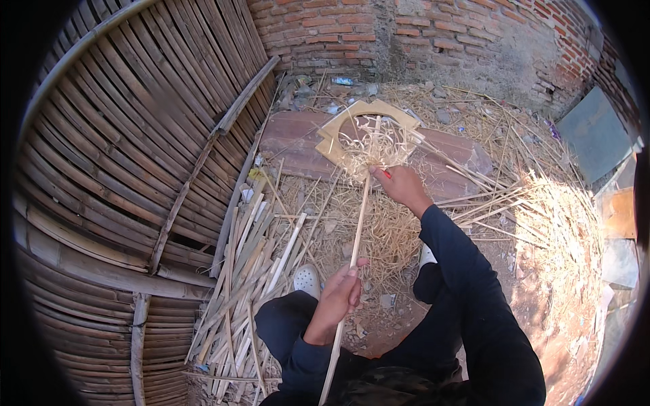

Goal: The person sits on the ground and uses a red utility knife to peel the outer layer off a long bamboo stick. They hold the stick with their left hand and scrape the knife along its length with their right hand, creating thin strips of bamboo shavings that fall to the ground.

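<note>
A pale wooden frame [365, 128] with an open middle lies on a long reddish slab [298, 145]. Left of the frame a curved wall of bamboo slats [128, 142] fills the view, crossed by a slanting bamboo batten [203, 162]. Behind the frame rises a rough brick wall [420, 37]. Nearer than the frame, toward the bamboo wall, lies a loose heap of split bamboo strips [247, 271]. Right of the frame straw and thin shavings [555, 216] cover the ground, and farther right a grey-green flat panel [592, 132] leans.
</note>
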Demonstrator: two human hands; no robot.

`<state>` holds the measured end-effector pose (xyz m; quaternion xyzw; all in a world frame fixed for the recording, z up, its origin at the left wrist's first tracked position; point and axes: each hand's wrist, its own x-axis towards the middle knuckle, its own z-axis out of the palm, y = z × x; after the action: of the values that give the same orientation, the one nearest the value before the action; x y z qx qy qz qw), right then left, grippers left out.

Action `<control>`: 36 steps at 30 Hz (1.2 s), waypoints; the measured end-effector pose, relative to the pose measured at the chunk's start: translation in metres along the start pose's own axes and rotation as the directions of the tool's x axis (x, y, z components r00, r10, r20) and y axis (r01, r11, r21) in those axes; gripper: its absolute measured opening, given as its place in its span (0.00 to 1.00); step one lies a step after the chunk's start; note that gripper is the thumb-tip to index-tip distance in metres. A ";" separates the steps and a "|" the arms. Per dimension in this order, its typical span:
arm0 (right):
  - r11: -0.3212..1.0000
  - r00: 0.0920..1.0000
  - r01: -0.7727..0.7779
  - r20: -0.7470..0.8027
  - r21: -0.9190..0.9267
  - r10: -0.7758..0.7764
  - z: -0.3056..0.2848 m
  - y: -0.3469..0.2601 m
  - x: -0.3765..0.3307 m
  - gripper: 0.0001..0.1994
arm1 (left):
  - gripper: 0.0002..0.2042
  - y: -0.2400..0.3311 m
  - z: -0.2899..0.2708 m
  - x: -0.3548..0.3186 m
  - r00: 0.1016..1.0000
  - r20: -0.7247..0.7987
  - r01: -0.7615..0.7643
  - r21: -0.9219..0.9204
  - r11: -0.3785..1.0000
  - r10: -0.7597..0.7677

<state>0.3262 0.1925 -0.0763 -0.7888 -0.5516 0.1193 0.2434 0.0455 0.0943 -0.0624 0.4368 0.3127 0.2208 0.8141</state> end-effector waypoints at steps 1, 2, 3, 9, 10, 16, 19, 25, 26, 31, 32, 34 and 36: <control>0.998 0.999 -0.014 0.049 0.064 0.011 -0.001 -0.004 -0.005 0.38 | 0.19 0.003 -0.001 -0.001 1.000 0.010 -0.003 -0.003 1.000 0.003; 0.998 0.996 0.033 0.080 0.049 -0.037 -0.010 -0.015 -0.017 0.37 | 0.20 0.005 -0.004 -0.001 1.000 0.007 -0.004 -0.051 0.999 0.005; 0.992 0.991 0.114 0.068 0.053 -0.117 -0.013 -0.022 -0.026 0.37 | 0.20 0.006 -0.007 0.000 1.000 0.003 -0.006 -0.098 0.995 0.006; 0.871 0.870 0.487 0.115 -0.057 -0.479 -0.015 -0.055 -0.080 0.33 | 0.21 0.012 -0.010 -0.001 0.999 -0.044 -0.028 -0.125 0.992 0.023; 0.864 0.862 0.502 0.103 -0.036 -0.497 -0.010 -0.057 -0.087 0.33 | 0.21 0.014 -0.008 -0.004 0.998 -0.059 -0.031 -0.060 0.998 0.027; 0.912 0.922 0.384 0.000 -0.146 -0.388 -0.004 -0.038 -0.059 0.31 | 0.19 0.003 0.006 -0.007 0.993 -0.082 -0.076 0.141 0.987 0.088; 0.917 0.922 0.386 0.019 -0.101 -0.386 0.002 -0.036 -0.067 0.32 | 0.19 0.003 0.004 -0.004 0.995 -0.070 -0.058 0.086 0.995 0.064; 0.907 0.915 0.402 0.014 -0.124 -0.404 0.005 -0.031 -0.060 0.32 | 0.19 -0.001 0.008 -0.008 0.995 -0.075 -0.067 0.021 0.998 0.068; 0.941 0.946 0.320 -0.018 -0.115 -0.324 0.000 -0.021 -0.043 0.32 | 0.19 -0.005 0.009 -0.006 0.995 -0.053 -0.081 0.034 0.996 0.083; 0.928 0.933 0.352 -0.038 -0.119 -0.359 0.006 -0.012 -0.051 0.31 | 0.19 0.002 0.010 -0.004 0.999 -0.032 -0.036 0.034 0.999 0.037; 0.925 0.928 0.369 -0.016 -0.092 -0.372 0.010 -0.021 -0.058 0.31 | 0.19 0.005 0.009 -0.006 0.998 -0.046 -0.037 0.033 0.999 0.039; 0.899 0.903 0.426 0.105 -0.101 -0.416 0.002 -0.040 -0.076 0.31 | 0.19 0.008 0.009 -0.012 0.997 -0.074 -0.035 0.021 0.999 0.036; 0.863 0.873 0.485 0.022 -0.140 -0.487 0.003 -0.037 -0.068 0.31 | 0.18 0.003 0.005 -0.010 0.996 -0.044 -0.078 0.015 0.997 0.079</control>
<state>0.2699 0.1403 -0.0650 -0.6406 -0.7377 0.0093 0.2130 0.0420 0.0872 -0.0544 0.4492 0.3147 0.2602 0.7946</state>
